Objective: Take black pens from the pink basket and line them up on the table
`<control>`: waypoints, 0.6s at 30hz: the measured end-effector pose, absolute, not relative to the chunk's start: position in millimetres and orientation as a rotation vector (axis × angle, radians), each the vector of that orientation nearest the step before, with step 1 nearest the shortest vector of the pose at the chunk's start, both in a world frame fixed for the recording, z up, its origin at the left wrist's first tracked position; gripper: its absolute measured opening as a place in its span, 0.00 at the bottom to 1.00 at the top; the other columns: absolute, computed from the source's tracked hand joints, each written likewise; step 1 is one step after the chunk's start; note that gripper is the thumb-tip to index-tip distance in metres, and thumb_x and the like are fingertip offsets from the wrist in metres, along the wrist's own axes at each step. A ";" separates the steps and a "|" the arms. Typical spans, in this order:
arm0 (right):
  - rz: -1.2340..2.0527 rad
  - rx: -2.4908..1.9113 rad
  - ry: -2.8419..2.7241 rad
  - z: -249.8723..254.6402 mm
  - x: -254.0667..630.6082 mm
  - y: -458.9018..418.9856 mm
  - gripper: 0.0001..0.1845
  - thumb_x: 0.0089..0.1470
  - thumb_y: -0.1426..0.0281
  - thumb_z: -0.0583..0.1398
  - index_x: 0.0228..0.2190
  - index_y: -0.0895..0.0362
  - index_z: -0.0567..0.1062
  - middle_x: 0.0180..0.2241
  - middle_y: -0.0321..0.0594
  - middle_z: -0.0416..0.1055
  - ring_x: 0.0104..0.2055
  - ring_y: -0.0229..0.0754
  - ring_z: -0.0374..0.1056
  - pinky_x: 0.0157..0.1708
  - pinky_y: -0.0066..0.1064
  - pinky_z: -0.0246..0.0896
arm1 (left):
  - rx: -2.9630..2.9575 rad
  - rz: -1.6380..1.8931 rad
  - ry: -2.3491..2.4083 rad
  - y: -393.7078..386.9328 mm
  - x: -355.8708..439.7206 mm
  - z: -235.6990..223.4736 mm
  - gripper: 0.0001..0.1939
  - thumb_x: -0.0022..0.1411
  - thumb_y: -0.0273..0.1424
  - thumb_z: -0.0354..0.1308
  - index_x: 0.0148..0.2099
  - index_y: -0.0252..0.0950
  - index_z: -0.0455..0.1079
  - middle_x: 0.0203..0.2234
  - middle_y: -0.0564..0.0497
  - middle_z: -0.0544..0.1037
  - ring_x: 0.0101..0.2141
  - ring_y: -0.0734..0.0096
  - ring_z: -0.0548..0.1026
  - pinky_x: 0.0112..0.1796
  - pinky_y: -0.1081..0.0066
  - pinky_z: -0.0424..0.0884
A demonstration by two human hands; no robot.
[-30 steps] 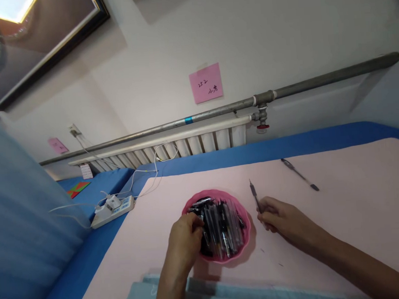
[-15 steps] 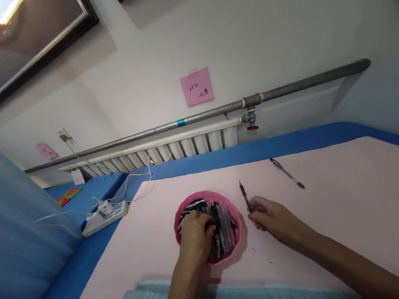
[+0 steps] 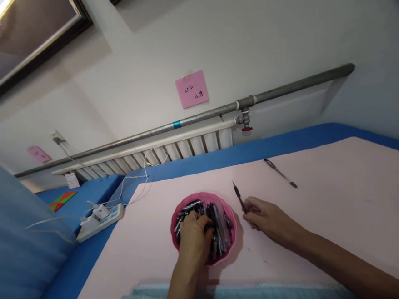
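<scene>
Head view: your left hand digs into the pink bowl of pens, grip unclear. Your right hand pinches one pen beside it. Rough rummaging could tip the bowl across the desk.

1. We face a white wall with a pink note stuck to it.
2. We see a grey pipe running along the wall above a white radiator.
3. We look down on a pale pink surface edged in blue.
4. We spot a white power strip with trailing cables at left.
5. We notice a dark-framed picture at upper left.
</scene>
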State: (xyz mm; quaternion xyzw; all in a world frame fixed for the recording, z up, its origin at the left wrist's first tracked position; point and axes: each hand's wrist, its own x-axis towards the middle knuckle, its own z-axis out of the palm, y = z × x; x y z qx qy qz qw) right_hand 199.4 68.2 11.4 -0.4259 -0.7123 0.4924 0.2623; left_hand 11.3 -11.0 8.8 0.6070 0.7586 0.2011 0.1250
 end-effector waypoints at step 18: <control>1.275 -1.127 -1.955 2.6 199.1 72.6 0.04 0.41 0.72 0.53 0.20 0.54 0.60 0.16 0.29 0.60 0.21 0.36 0.59 0.23 0.27 0.52 | 1.900 0.232 2.342 -6.5 24.7 16.3 0.10 0.51 0.29 0.53 0.35 0.40 0.74 0.38 0.46 0.70 0.41 0.57 0.64 0.39 0.61 0.54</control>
